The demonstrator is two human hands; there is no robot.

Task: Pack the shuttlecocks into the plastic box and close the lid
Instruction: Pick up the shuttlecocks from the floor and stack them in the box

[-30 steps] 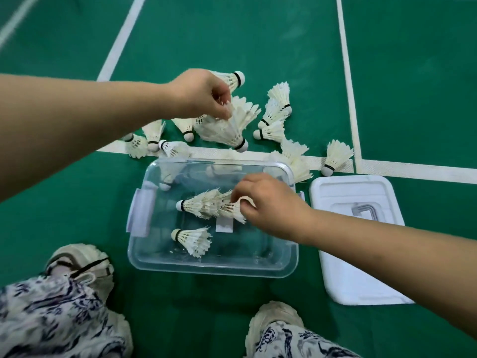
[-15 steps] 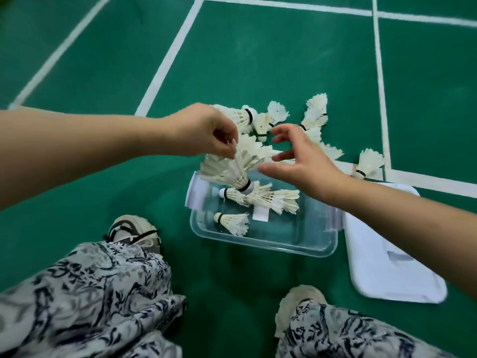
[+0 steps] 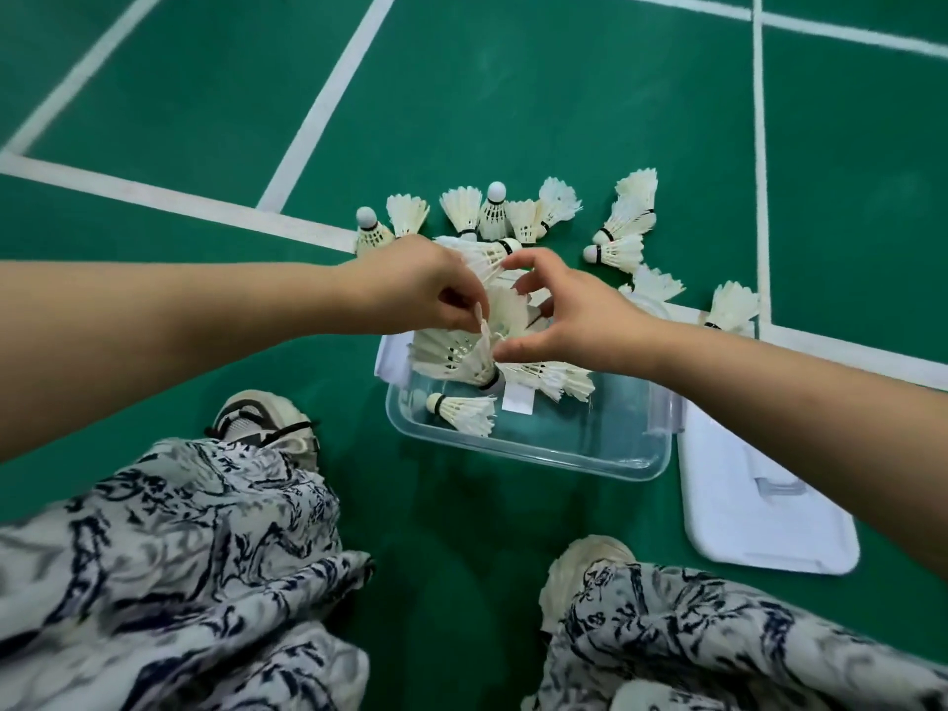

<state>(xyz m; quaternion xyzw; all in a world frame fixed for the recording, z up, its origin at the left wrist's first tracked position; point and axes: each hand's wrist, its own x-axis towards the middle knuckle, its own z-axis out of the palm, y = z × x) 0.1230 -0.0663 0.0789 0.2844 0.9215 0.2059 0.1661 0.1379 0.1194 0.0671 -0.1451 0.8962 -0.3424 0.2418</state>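
So the clear rectangular plastic box (image 3: 533, 443) sits on the green court floor (image 3: 513, 94) right between the person's knees, and both hands meet just above its far-left corner; the left hand (image 3: 415, 289) is pinched shut on a clutch of white feathered shuttlecocks (image 3: 456, 351), feather skirts fanning out to the left, black-banded cork end pointing down and right into the box; it also seems to have another one (image 3: 487, 254) tucked over the top of its knuckles, cork aimed right. The right hand (image 3: 569, 315) comes in from the other side, thumb and fingers curled in a loose half-open C around the same bunch; can't tell if it's actually touching feathers or just about to.

The key bit: the bunch hangs straight over the box, so the drop is basically down, and the left hand is the one carrying it.

Inside the box there's a single shuttlecock (image 3: 464, 410) lying flat, cork to the left, plus another couple (image 3: 554, 379) lying across the middle; plenty of room left.

A dozen or so loose shuttlecocks (image 3: 620, 238) lie scattered on the floor beyond the box, around the white court line (image 3: 179, 197); the white plastic lid (image 3: 759, 515) lies flat to the right of the box, touching or nearly. I'd say this is early days; lid's a long way off.
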